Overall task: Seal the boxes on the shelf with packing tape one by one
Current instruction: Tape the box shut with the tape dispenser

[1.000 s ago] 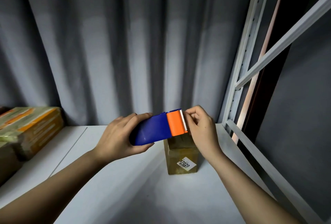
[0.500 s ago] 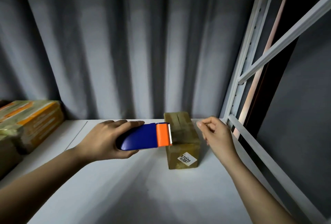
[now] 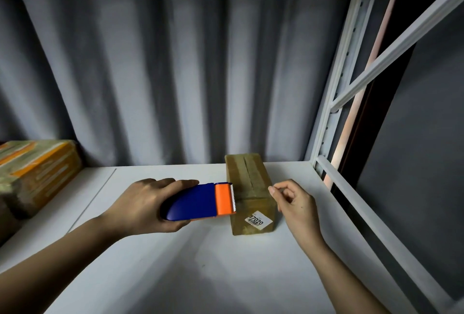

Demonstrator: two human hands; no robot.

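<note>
**Box on the shelf, tape dispenser poised beside it**

Box (image 3: 247, 188): a small, long cardboard carton lies on the white shelf (image 3: 200, 263), near the right upright, a printed label (image 3: 258, 220) on its near end. Its top flaps meet along a dark seam; shiny strips may already cover it, though the dim light makes that uncertain. It looks light and stiff, likely to slide if pushed, so steadying its sides would help. Left hand (image 3: 143, 204) grips a blue and orange tape dispenser (image 3: 200, 202), its toothed edge just beside the box's left side. Right hand (image 3: 292, 200) hovers just right of the box, thumb and forefinger pinched together; whether they hold tape I cannot tell. Other wrapped boxes (image 3: 35, 170) sit far left.
</note>
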